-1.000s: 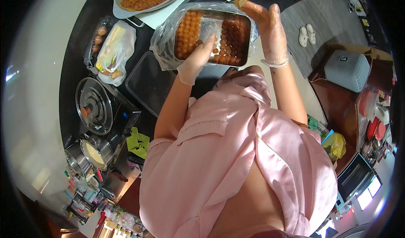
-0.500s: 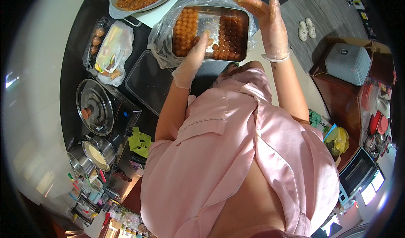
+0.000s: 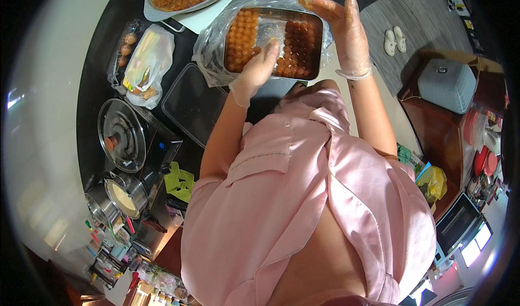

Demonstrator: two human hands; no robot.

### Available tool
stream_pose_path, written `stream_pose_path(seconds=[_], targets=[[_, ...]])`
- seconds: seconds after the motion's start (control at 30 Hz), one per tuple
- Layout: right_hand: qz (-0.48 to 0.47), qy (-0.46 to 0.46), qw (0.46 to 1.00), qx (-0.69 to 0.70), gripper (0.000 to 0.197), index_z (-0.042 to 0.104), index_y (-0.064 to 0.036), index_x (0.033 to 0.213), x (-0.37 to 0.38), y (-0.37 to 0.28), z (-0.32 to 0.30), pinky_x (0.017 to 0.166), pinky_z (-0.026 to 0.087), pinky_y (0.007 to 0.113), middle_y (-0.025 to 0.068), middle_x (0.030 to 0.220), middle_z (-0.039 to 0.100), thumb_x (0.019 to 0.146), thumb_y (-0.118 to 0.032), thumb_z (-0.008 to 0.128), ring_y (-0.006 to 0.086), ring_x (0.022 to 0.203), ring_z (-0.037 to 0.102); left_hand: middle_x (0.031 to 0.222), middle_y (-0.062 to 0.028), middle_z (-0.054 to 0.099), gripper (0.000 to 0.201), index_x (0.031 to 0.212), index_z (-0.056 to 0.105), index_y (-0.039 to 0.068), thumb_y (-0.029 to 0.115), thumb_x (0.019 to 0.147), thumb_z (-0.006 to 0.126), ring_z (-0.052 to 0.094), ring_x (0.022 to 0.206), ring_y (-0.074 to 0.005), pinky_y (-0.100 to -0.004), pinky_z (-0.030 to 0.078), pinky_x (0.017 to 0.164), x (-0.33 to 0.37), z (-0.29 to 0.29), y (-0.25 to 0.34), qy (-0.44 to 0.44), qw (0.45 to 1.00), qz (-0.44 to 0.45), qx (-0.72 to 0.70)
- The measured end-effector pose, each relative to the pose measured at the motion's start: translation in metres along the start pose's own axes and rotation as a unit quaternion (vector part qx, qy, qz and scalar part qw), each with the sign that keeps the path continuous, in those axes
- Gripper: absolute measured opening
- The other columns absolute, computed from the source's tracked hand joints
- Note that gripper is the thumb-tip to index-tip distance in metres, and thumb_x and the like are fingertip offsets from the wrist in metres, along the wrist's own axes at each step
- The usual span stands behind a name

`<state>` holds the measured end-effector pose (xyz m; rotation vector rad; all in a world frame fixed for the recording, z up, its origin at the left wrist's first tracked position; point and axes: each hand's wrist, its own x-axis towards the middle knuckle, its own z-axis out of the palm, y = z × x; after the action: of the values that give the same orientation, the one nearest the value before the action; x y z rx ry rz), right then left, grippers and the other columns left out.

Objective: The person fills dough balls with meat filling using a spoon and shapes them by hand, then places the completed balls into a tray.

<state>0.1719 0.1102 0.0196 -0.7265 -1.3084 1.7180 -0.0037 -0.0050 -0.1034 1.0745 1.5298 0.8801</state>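
A metal tray (image 3: 320,46) holds rows of small round balls, lighter orange ones (image 3: 241,37) on the left and darker brown ones (image 3: 300,43) on the right, with a bare strip of metal between. My left hand (image 3: 261,67), in a clear plastic glove, reaches over the tray's near edge into that strip. Its thumb is up; its other fingers are mostly hidden, so I cannot make out whether it holds a ball. My right hand (image 3: 351,37), also gloved, is raised beside the tray's right edge. Its fingers are stretched out, empty, with orange residue on the tips.
Crumpled clear plastic (image 3: 208,51) lies around and under the tray. Beyond it, a grey pan (image 3: 153,14) holds orange shredded mixture. A clear lid (image 3: 189,102), a filled plastic bag (image 3: 151,62), an egg carton (image 3: 124,51), a glass pot lid (image 3: 123,135) and a pot (image 3: 138,189) stand left.
My left hand has shifted slightly right and its fingers have dipped into the tray's middle. The view has moved a little; my right hand stays raised and spread.
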Motion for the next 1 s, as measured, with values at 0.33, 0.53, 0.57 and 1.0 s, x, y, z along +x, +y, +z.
stream_pose_path(seconds=[0.33,0.53,0.57,1.0], targets=[[0.013,0.012,0.999,-0.030,0.072,0.061,0.0063,0.120,0.017,0.004,0.010,0.104,0.041,0.035,0.0185,0.119,0.064,0.102,-0.055,0.028,0.0245,0.114,0.059,0.146,-0.0228,0.041,0.077,0.148,0.030,0.000,0.060,0.099,0.027,0.043,0.133,-0.0323,-0.0367,0.033,0.109,-0.010,0.000,0.021,0.000,0.997,-0.032,0.074],[0.023,-0.026,0.995,-0.091,0.062,0.063,0.0057,0.118,0.048,0.000,0.043,0.107,0.036,0.035,0.0157,0.116,0.066,0.103,-0.047,0.035,0.0233,0.114,0.058,0.148,-0.0204,0.040,0.074,0.145,0.035,-0.002,0.057,0.100,0.032,0.035,0.140,-0.0297,-0.0317,0.026,0.114,-0.011,0.008,0.010,0.004,0.989,-0.106,-0.105],[0.001,-0.035,0.989,-0.143,0.057,0.064,0.0057,0.117,0.056,0.000,0.046,0.106,0.037,0.034,0.0136,0.115,0.067,0.103,-0.043,0.038,0.0210,0.113,0.059,0.148,-0.0204,0.040,0.074,0.145,0.035,-0.002,0.057,0.100,0.032,0.035,0.140,-0.0297,-0.0317,0.026,0.114,-0.014,0.004,0.016,0.009,0.989,-0.104,-0.108],[-0.195,-0.251,0.722,-0.614,0.045,0.063,-0.0130,0.124,0.231,0.076,0.168,0.091,0.051,0.040,0.0120,0.115,0.068,0.086,-0.036,0.066,0.0283,0.103,0.066,0.125,-0.0224,0.059,0.061,0.140,0.042,-0.004,0.045,0.105,0.029,0.059,0.114,-0.0257,-0.0359,0.043,0.102,-0.043,-0.054,0.041,0.077,0.944,0.051,-0.317]])
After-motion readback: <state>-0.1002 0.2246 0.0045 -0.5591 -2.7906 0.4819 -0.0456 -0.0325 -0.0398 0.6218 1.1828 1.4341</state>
